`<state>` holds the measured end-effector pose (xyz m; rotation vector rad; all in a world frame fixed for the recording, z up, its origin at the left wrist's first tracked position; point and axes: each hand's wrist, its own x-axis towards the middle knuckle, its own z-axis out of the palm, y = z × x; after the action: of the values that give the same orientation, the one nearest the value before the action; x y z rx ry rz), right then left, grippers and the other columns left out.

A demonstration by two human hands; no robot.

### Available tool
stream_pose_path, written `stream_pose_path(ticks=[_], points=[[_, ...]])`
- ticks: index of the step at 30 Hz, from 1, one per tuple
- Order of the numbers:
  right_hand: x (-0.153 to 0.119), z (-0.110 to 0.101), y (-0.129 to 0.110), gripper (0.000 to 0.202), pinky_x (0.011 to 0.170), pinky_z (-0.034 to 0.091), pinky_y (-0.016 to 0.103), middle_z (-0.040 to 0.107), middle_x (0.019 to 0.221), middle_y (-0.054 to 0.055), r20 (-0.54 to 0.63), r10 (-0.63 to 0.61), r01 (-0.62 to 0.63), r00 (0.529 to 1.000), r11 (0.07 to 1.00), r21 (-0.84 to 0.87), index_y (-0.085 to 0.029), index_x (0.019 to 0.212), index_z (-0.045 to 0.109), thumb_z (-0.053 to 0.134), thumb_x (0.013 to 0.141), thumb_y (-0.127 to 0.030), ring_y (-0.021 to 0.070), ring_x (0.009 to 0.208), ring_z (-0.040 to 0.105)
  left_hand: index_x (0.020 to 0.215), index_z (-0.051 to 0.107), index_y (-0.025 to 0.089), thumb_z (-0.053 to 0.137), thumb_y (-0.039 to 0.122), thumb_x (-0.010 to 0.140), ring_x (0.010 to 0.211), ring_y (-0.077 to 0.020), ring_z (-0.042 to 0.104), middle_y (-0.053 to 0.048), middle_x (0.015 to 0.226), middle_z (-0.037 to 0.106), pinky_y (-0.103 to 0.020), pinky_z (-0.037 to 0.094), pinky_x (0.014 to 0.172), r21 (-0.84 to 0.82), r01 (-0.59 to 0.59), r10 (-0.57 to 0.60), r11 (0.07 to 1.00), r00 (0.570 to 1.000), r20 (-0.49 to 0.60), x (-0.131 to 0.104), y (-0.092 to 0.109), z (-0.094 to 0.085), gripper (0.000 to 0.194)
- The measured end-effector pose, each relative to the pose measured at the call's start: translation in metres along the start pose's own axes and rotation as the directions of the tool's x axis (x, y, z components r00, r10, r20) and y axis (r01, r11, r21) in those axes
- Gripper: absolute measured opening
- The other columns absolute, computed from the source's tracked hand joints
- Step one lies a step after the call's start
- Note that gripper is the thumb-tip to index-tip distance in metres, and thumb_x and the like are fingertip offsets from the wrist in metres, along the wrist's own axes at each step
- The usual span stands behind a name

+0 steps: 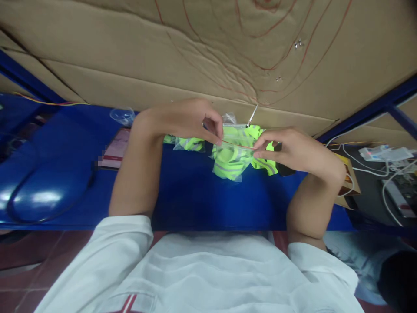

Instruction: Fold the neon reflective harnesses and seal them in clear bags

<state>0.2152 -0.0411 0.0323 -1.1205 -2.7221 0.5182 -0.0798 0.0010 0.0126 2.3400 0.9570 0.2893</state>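
A clear zip bag [230, 163] with a folded neon-yellow reflective strap inside hangs between my hands over the blue table. My left hand [208, 124] pinches one end of the bag's top edge, where a thin red line runs across. The other end of that edge is pinched between the thumb and fingers of my right hand [280, 148]. Behind the bag lie more neon-yellow reflective straps [269, 166], partly covered by my right hand. Another bagged strap [189, 144] rests on the table beyond my left forearm.
A brown cardboard panel [130, 56] with red curved lines rises behind the blue table [202, 204]. A pink-and-white booklet or box [114, 150] lies to the left. White cables and a power strip [386, 153] sit at right, near a small cardboard box [352, 178].
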Motion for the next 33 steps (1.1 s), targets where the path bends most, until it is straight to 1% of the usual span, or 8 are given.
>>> stream_pose_path(ticks=[4,7,10,14,18,21,26,33], points=[[0.005,0.005,0.011,0.030,0.079,0.047,0.035,0.070,0.098,0.008,-0.085,-0.048,0.046,0.995,0.999,-0.021,-0.021,0.087,0.071,0.066,0.098,-0.049,0.0226,0.087,0.064,0.110,0.073,0.014,0.074,0.045,0.091,0.080,-0.0147,0.061,-0.003,0.092,0.074,-0.025,0.043,0.071,-0.001,-0.003,0.003,1.000,1.000,-0.025,0.002,-0.002,0.002,0.037],[0.009,0.008,0.017,0.025,0.084,0.048,0.037,0.066,0.099,0.008,-0.077,-0.089,0.092,0.993,0.995,0.036,-0.022,0.088,0.070,0.066,0.099,-0.044,0.0235,0.091,0.064,0.136,0.066,0.018,0.072,0.046,0.092,0.093,-0.0169,0.065,-0.006,0.122,0.074,-0.025,0.048,0.080,-0.008,-0.084,0.084,0.996,0.996,0.014,0.006,-0.004,0.006,0.052],[0.011,0.009,0.019,0.019,0.086,0.049,0.037,0.066,0.103,0.008,-0.051,-0.113,0.116,0.992,0.990,0.083,-0.023,0.094,0.073,0.065,0.099,-0.040,0.0230,0.094,0.064,0.153,0.055,0.023,0.070,0.038,0.095,0.104,-0.0171,0.067,-0.007,0.147,0.064,-0.023,0.050,0.086,-0.039,-0.097,0.100,0.995,0.990,0.102,0.008,-0.006,0.006,0.062],[0.010,0.008,0.015,0.021,0.089,0.049,0.037,0.068,0.111,0.009,-0.035,-0.123,0.126,0.992,0.987,0.096,-0.024,0.104,0.077,0.064,0.100,-0.040,0.0231,0.099,0.066,0.137,0.070,0.019,0.068,0.026,0.095,0.098,-0.0160,0.069,-0.005,0.123,0.077,-0.022,0.049,0.082,-0.050,0.001,0.008,0.999,0.984,0.181,0.009,-0.009,0.004,0.043],[0.008,0.004,0.013,0.022,0.077,0.047,0.034,0.075,0.096,0.005,0.048,-0.073,0.069,0.996,0.994,0.086,-0.024,0.104,0.076,0.063,0.101,-0.042,0.0201,0.083,0.066,0.117,0.078,0.015,0.075,0.042,0.093,0.088,-0.0160,0.070,-0.004,0.102,0.081,-0.021,0.047,0.074,-0.038,0.120,-0.115,0.992,0.987,0.112,0.007,-0.010,0.003,0.036],[0.006,0.001,0.014,0.023,0.077,0.048,0.033,0.076,0.098,0.005,0.046,-0.056,0.051,0.997,0.992,0.114,-0.024,0.109,0.076,0.067,0.099,-0.043,0.0199,0.083,0.067,0.105,0.081,0.015,0.076,0.049,0.093,0.081,-0.0134,0.067,-0.002,0.093,0.080,-0.021,0.043,0.069,-0.012,0.033,-0.033,0.999,0.999,0.036,0.006,-0.005,0.003,0.036],[0.006,0.003,0.026,0.030,0.103,0.048,0.040,0.071,0.131,0.011,-0.031,-0.110,0.112,0.993,0.990,0.084,-0.023,0.115,0.078,0.068,0.097,-0.045,0.0275,0.119,0.066,0.102,0.079,0.015,0.069,0.035,0.095,0.074,-0.0109,0.063,-0.002,0.090,0.078,-0.021,0.041,0.069,-0.021,-0.058,0.058,0.998,0.998,0.018,0.007,-0.001,0.003,0.023],[0.006,0.004,0.033,0.027,0.081,0.053,0.036,0.081,0.103,0.004,0.122,0.007,-0.024,0.993,0.991,0.134,-0.025,0.108,0.078,0.065,0.098,-0.046,0.0221,0.090,0.073,0.113,0.081,0.023,0.064,0.049,0.095,0.086,-0.0174,0.068,-0.005,0.105,0.079,-0.025,0.047,0.076,0.047,-0.041,0.035,0.998,0.993,0.108,0.008,-0.006,0.005,0.036]])
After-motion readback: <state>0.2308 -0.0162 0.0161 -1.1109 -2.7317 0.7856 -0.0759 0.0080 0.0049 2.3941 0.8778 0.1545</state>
